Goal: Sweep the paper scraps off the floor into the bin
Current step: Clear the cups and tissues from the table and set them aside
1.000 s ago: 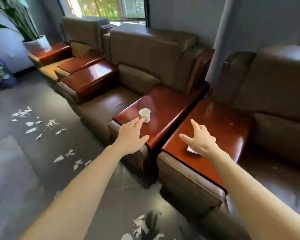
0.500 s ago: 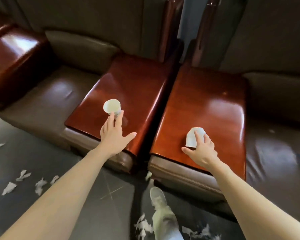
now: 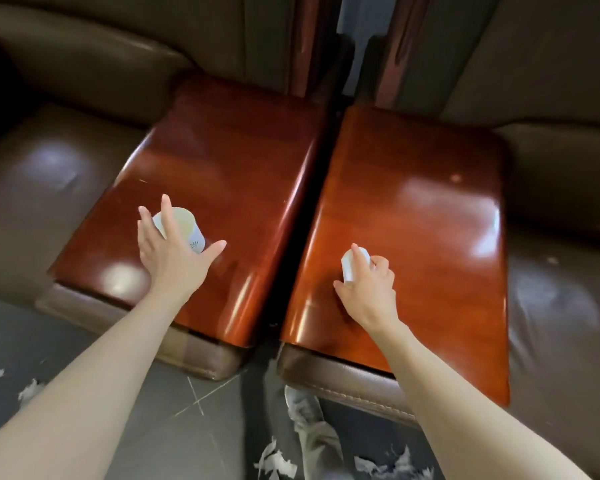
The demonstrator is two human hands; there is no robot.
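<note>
A white paper cup point(image 3: 187, 225) stands on the left polished wooden armrest point(image 3: 229, 161). My left hand point(image 3: 174, 258) reaches over it with straight spread fingers, the thumb out to the right of the cup's base; it is not closed round the cup. On the right wooden armrest point(image 3: 423, 209) lies a folded white piece of paper point(image 3: 352, 261). My right hand point(image 3: 368, 289) pinches it with curled fingers, its edge lifted. Torn paper scraps point(image 3: 274, 462) lie on the grey floor below. No bin or broom is in view.
Brown leather sofa seats point(image 3: 42, 188) flank both armrests, with a dark gap between the armrests. My shoe point(image 3: 302, 407) stands on the floor at the gap. More scraps lie at the left edge point(image 3: 28, 391) and at the bottom right point(image 3: 395, 465).
The view has closed in on the armrests. My left hand has moved forward over the cup. My right hand's fingers have curled onto the folded paper and raised its edge.
</note>
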